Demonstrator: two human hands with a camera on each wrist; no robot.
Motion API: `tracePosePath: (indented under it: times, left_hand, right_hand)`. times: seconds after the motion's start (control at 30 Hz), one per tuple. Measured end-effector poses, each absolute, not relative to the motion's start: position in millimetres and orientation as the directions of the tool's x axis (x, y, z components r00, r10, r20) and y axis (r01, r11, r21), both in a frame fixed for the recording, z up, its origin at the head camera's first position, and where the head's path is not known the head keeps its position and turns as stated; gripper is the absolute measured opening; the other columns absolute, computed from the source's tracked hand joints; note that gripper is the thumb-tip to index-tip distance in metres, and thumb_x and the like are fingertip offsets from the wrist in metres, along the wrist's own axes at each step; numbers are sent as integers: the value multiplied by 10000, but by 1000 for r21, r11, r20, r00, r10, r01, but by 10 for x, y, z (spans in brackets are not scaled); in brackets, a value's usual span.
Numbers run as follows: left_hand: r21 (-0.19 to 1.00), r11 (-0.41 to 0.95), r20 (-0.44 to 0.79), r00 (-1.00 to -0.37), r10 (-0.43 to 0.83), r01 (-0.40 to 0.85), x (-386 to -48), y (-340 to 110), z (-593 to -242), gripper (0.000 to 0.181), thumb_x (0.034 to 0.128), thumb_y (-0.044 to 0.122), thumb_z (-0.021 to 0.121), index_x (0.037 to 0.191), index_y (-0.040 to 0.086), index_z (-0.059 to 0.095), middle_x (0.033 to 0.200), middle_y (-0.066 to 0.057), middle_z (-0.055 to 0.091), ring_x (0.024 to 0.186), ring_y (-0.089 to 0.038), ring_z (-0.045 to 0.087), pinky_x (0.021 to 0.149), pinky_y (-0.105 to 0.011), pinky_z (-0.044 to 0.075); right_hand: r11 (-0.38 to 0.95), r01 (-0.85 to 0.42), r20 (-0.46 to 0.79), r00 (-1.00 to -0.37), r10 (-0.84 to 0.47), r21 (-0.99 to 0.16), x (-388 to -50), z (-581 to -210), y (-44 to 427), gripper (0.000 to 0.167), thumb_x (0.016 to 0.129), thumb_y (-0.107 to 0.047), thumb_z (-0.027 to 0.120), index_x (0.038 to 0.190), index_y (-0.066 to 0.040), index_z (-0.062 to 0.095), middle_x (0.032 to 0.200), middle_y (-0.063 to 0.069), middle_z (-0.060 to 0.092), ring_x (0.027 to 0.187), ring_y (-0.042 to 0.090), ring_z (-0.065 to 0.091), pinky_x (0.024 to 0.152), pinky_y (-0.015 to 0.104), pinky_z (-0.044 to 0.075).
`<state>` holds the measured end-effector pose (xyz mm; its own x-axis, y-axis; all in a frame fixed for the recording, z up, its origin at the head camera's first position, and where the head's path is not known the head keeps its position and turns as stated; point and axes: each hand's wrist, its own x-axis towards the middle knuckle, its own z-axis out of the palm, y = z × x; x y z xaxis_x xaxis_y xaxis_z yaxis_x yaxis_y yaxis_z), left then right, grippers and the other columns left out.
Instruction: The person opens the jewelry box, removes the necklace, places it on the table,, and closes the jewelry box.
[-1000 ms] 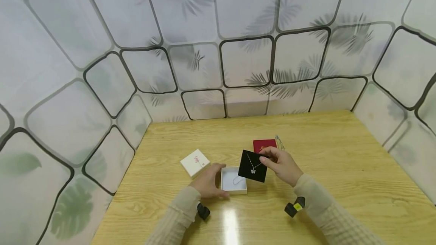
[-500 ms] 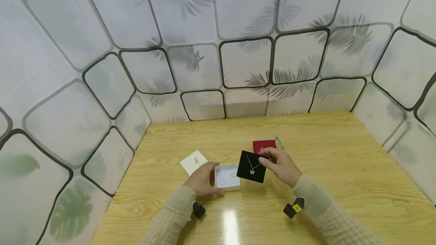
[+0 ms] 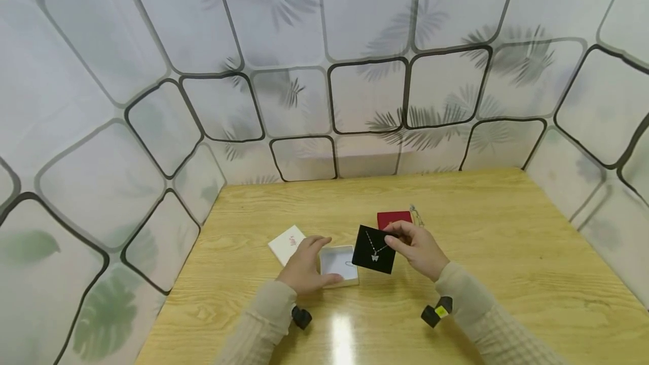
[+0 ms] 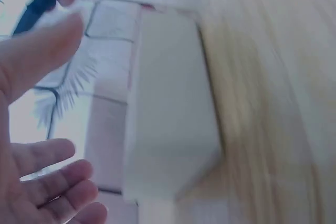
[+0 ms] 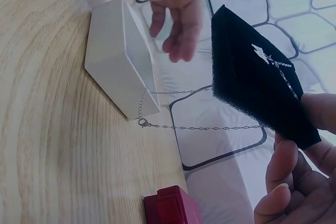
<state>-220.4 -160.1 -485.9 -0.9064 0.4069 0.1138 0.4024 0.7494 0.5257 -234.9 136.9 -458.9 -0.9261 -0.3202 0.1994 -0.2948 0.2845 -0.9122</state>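
My right hand (image 3: pixel 418 249) pinches the corner of a black foam necklace card (image 3: pixel 374 249) between thumb and fingers, holding it tilted above the table. A silver necklace with a butterfly pendant (image 3: pixel 375 256) lies across its front. Behind the card, the chain (image 5: pixel 210 128) hangs down, its clasp (image 5: pixel 143 123) by the rim of a white open box (image 5: pixel 113 59). Beside that box, my left hand (image 3: pixel 306 268) is spread with thumb and fingers apart. In the left wrist view, a gap shows between those fingers and the box wall (image 4: pixel 170 87).
A white lid (image 3: pixel 286 245) with a pink print lies left of the box, partly behind my left hand. Past my right hand sit a red box (image 3: pixel 394 218) and a thin chain-like piece (image 3: pixel 417 216). A patterned curtain (image 3: pixel 365 94) stands behind the table.
The white box slid a little left with my left hand, which has since lifted slightly and loosened from it. My right hand keeps the necklace card nearly in place.
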Motion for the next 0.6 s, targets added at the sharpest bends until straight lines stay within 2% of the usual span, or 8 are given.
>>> tracePosePath:
  times: [0.1,0.2,0.43,0.6]
  left_hand:
    - [609,649,228,-885,406,455,-2176,-1482,-4803,663,848,455,713,1365,94,509,1251,-91,564,1103,-233,550,905,-392,487]
    - [705,520,296,-867,400,481,-2164,-1339,-4785,503,893,354,693,1279,54,574,1093,-112,640,943,-214,599,798,-347,521]
    - [826,369,297,-885,357,426,-2151,-1048,-4824,352,926,326,654,1178,81,639,935,1,655,831,-116,604,710,-292,535]
    - [853,327,306,-897,317,407,-2177,-951,-4827,221,959,235,612,1104,75,662,877,-5,655,772,-88,571,659,-244,507]
  right_hand:
    - [292,-297,201,-927,-316,-909,-2355,-4588,1377,246,965,-253,601,1120,-63,620,1022,75,631,810,207,567,701,248,510]
    - [295,-301,207,-927,-312,-907,-2361,-4603,1384,240,965,-247,602,1117,-63,621,1020,75,633,806,198,570,697,249,509]
    - [268,-314,219,-917,-333,-911,-2384,-4646,1357,227,963,-231,606,1103,-53,625,1022,88,641,826,175,599,725,256,521]
    - [273,-314,217,-918,-333,-909,-2376,-4647,1324,231,962,-241,607,1104,-59,627,1020,79,639,829,174,601,728,259,522]
